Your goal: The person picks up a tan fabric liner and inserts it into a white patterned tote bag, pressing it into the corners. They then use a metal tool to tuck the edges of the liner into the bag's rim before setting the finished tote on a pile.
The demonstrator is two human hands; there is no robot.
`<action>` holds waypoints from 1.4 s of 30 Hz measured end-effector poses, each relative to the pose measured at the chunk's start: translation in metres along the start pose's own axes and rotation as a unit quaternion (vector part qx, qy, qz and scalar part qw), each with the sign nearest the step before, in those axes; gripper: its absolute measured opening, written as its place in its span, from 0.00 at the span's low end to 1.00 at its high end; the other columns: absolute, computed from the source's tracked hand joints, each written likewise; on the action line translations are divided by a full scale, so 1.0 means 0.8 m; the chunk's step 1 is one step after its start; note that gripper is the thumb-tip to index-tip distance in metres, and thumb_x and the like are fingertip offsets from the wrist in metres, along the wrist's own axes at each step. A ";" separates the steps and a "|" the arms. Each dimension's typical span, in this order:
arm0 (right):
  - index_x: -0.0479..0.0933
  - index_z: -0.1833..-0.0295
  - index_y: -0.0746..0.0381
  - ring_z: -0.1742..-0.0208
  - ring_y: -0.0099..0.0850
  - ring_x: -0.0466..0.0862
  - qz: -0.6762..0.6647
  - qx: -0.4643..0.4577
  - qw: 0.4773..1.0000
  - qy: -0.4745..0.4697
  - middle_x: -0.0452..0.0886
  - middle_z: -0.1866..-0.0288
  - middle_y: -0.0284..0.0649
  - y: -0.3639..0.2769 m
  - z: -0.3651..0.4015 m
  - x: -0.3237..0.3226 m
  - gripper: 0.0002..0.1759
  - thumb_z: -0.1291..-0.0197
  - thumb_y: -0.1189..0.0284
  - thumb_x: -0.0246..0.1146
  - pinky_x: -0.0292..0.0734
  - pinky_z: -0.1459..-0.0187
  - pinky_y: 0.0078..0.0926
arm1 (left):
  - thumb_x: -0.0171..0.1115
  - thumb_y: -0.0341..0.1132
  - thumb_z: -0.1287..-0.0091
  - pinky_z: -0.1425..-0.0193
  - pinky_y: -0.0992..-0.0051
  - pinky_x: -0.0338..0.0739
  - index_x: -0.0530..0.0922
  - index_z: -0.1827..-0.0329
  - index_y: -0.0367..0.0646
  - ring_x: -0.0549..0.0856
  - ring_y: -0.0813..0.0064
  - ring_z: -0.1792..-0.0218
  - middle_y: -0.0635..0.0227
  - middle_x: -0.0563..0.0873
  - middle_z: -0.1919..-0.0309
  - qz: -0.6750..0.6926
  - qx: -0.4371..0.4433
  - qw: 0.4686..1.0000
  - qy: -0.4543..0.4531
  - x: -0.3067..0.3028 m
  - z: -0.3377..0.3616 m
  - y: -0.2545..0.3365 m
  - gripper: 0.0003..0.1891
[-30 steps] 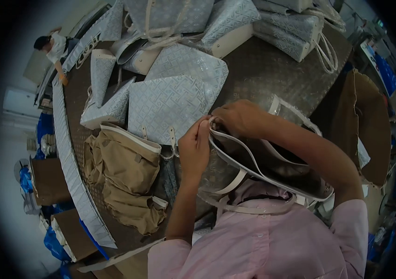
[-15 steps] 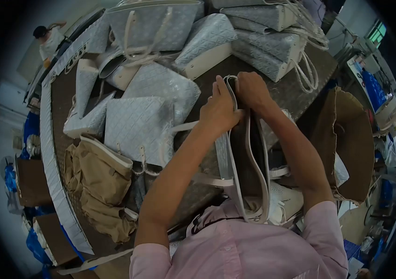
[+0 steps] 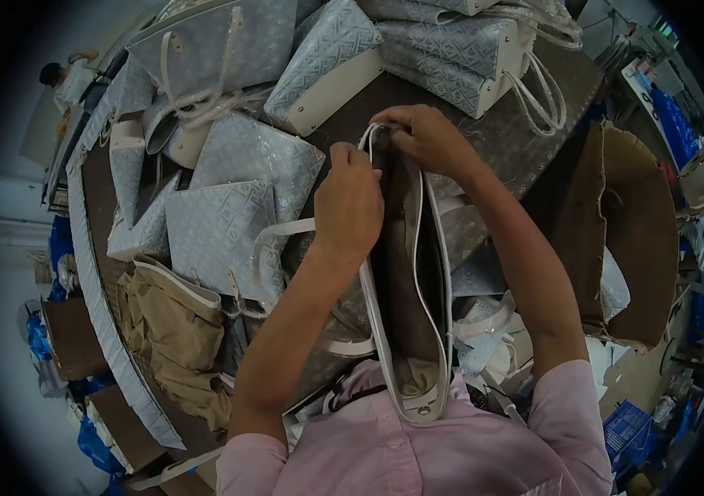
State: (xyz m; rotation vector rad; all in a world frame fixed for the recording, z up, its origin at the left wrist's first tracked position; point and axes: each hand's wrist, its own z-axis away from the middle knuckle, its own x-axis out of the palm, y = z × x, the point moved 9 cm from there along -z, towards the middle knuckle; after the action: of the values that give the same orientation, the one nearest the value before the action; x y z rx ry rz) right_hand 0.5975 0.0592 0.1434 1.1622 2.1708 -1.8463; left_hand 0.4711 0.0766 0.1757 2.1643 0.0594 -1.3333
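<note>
White trim [image 3: 376,326] edges the open handbag [image 3: 393,273], which lies lengthwise before the pink shirt [image 3: 352,463], the left hand [image 3: 348,198] closed on its left rim and the right hand [image 3: 426,142] gripping the far end. Silvery bags [image 3: 219,227] with a repeating geometric motif crowd the brown table [image 3: 579,87]; at lower right, a blue packet [image 3: 626,426] bears pale print too small to read.
</note>
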 end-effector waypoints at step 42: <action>0.79 0.70 0.71 0.82 0.36 0.83 0.406 0.021 0.859 -0.312 0.81 0.80 0.44 0.020 0.009 0.006 0.12 0.46 0.72 0.55 0.78 0.79 0.28 | 0.59 0.35 0.35 0.45 0.70 0.73 0.74 0.45 0.34 0.80 0.59 0.47 0.50 0.81 0.51 0.017 -0.079 0.997 0.001 -0.150 0.209 -0.085 0.18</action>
State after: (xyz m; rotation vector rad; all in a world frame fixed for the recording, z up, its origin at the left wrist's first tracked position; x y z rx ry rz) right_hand 0.6003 0.0556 0.1260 1.0326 1.0462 -1.5461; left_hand 0.2547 0.0801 0.1900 2.0257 0.1238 -1.2652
